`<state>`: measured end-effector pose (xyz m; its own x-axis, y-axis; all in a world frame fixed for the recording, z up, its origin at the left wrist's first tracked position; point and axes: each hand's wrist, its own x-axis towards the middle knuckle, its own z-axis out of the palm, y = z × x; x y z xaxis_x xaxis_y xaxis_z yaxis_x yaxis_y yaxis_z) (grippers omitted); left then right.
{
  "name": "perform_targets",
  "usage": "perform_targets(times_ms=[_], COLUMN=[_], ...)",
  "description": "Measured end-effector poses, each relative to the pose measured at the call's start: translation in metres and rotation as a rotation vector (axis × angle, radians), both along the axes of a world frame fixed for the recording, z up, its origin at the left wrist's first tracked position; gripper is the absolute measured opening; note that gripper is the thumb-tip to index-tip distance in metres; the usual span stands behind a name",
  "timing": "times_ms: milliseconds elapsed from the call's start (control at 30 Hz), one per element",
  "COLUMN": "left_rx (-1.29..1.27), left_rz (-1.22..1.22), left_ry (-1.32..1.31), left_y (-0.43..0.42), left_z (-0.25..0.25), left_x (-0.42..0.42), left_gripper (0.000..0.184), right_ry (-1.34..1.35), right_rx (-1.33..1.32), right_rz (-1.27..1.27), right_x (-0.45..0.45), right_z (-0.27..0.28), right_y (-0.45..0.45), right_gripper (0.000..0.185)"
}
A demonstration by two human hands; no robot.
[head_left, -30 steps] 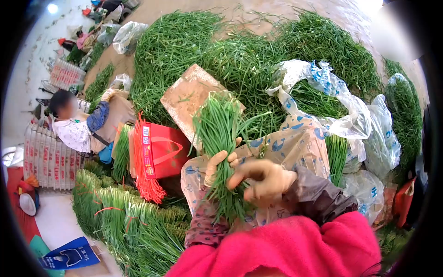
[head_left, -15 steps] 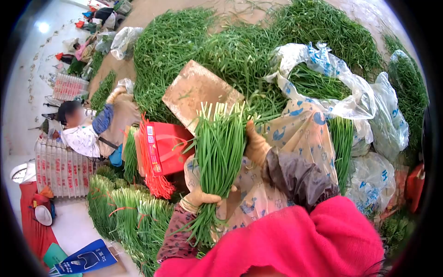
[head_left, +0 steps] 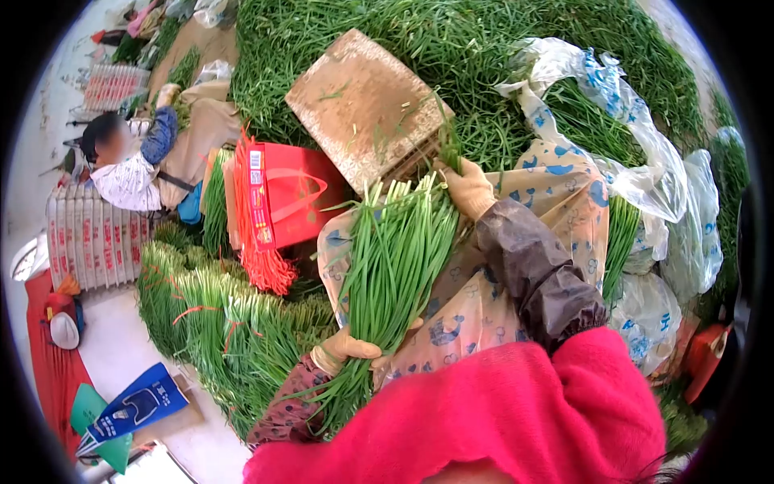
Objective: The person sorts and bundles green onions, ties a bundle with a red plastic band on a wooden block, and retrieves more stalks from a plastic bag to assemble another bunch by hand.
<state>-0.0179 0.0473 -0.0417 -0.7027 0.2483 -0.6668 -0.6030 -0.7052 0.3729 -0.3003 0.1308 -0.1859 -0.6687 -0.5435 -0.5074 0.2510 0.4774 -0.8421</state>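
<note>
the green bundle (head_left: 399, 262) hides part of the left hand (head_left: 345, 350); the top edge cuts off the loose greens (head_left: 484, 64); small print on the red bag (head_left: 292, 202) is too tiny to read.

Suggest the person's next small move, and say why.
Probably the right hand should drop the small green tuft onto the loose chive heap: it appears to pinch that tuft beside the cut ends of the chive bundle, which the left hand grips near its lower end.
</note>
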Motion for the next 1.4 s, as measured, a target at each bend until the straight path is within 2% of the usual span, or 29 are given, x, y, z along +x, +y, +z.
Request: perform_targets(times_ms=[33, 67, 133, 167, 200, 333, 367, 433, 500, 533, 600, 667, 700, 733, 767, 800, 833, 867, 933, 967, 1033, 1067, 1133, 1167, 1200, 1267, 1300, 1333, 1400], left_rx=[0.009, 0.016, 0.027, 0.019, 0.013, 0.104, 0.094, 0.106, 0.107, 0.107, 0.12, 0.074, 0.072, 0.069, 0.035, -0.001, -0.127, -0.223, -0.415, -0.489, -0.605, -0.624, -0.599, -0.53, -0.527, -0.571, -0.513, -0.513, -0.56], left_rz=[0.012, 0.012, 0.025, 0.047, 0.069, 0.064, 0.03, -0.007, 0.004, 0.0, 0.052, 0.004, -0.021, -0.032, -0.091, -0.153, -0.345, -0.432, -0.56, -0.599, -0.643, -0.631, -0.544, -0.431, -0.433, -0.51, -0.478, -0.484, -0.522], left_ry=[0.014, 0.031, 0.042, 0.003, -0.037, -0.068, -0.017, 0.014, -0.036, -0.077, -0.051, -0.07, -0.069, -0.065, -0.115, -0.163, -0.05, -0.019, 0.013, 0.014, 0.01, -0.004, -0.041, -0.069, -0.067, 0.0, -0.124, -0.117, -0.193], left_y=[0.002, 0.002, 0.003, 0.004, 0.005, -0.003, -0.004, -0.005, -0.002, -0.001, 0.0, -0.002, -0.006, -0.008, -0.011, -0.014, -0.024, -0.025, -0.031, -0.031, -0.029, -0.028, -0.026, -0.024, -0.025, -0.026, -0.027, -0.029, -0.032], left_z=[-0.002, -0.002, 0.003, 0.007, 0.009, 0.009, 0.011, 0.015, 0.02, 0.022, 0.018, 0.016, 0.013, 0.016, 0.021, 0.024, 0.021, 0.025, 0.033, 0.037, 0.042, 0.043, 0.041, 0.04, 0.042, 0.048, 0.049, 0.052, 0.068], left_x=[0.001, 0.001, 0.0, -0.001, -0.001, 0.013, 0.019, 0.029, 0.03, 0.029, 0.027, 0.022, 0.021, 0.017, 0.011, 0.004, -0.006, -0.012, -0.021, -0.023, -0.021, -0.016, -0.009, -0.003, -0.004, -0.006, -0.003, -0.004, -0.01], left_gripper=[0.083, 0.083, 0.082, 0.082, 0.082, 0.082, 0.082, 0.083, 0.081, 0.08, 0.075, 0.071, 0.07, 0.07, 0.068, 0.067, 0.071, 0.071, 0.07, 0.07, 0.07, 0.07, 0.07, 0.076, 0.076, 0.078, 0.073, 0.073, 0.074], right_ry=[-0.046, -0.071, -0.152, -0.225, -0.249, 0.014, 0.147, 0.344, 0.31, 0.213, 0.689, 0.777, 0.913, 0.89, 0.813, 0.679, 0.554, 0.441, 0.536, 0.542, 0.71, 0.711, 0.789, 0.925, 1.058, 1.173, 1.081, 0.879, 0.885], right_rx=[-0.052, 0.099, 0.172, 0.112, 0.103, 0.298, 0.287, 0.19, 0.211, 0.32, 0.646, 0.698, 0.456, 0.306, 0.08, -0.314, -0.584, -0.795, -0.854, -0.845, -0.778, -0.772, -0.498, -0.463, -0.426, -0.36, -0.26, 0.072, 0.181], right_rz=[-0.061, -0.08, -0.088, -0.181, -0.204, -0.123, -0.09, 0.044, 0.241, 0.34, 0.704, 0.928, 0.934, 1.041, 1.227, 1.226, 1.388, 1.502, 1.676, 1.666, 1.59, 1.587, 1.643, 1.562, 1.476, 1.355, 1.399, 1.478, 1.509], right_x=[-0.002, -0.006, -0.017, -0.019, -0.022, -0.065, -0.099, -0.144, -0.166, -0.158, -0.134, -0.105, -0.083, -0.049, -0.021, 0.008, 0.037, 0.063, 0.1, 0.1, 0.098, 0.091, 0.064, 0.055, 0.047, 0.031, 0.014, 0.0, -0.024], right_z=[-0.012, -0.024, -0.05, -0.085, -0.086, -0.086, -0.144, -0.194, -0.124, -0.061, 0.014, 0.074, 0.082, 0.119, 0.123, 0.152, 0.166, 0.174, 0.19, 0.188, 0.18, 0.175, 0.161, 0.154, 0.147, 0.125, 0.13, 0.136, 0.12], right_y=[-0.004, -0.005, -0.008, -0.012, -0.014, -0.012, -0.005, 0.006, 0.002, -0.01, -0.023, -0.047, -0.053, -0.059, -0.068, -0.058, -0.057, -0.058, -0.051, -0.048, -0.039, -0.035, -0.025, -0.016, -0.007, -0.005, -0.005, -0.011, -0.012], right_gripper=[0.041, 0.043, 0.04, 0.038, 0.037, 0.034, 0.036, 0.044, 0.052, 0.055, 0.05, 0.044, 0.037, 0.033, 0.033, 0.046, 0.057, 0.069, 0.08, 0.08, 0.086, 0.086, 0.085, 0.08, 0.074, 0.047, 0.04, 0.035, 0.035])
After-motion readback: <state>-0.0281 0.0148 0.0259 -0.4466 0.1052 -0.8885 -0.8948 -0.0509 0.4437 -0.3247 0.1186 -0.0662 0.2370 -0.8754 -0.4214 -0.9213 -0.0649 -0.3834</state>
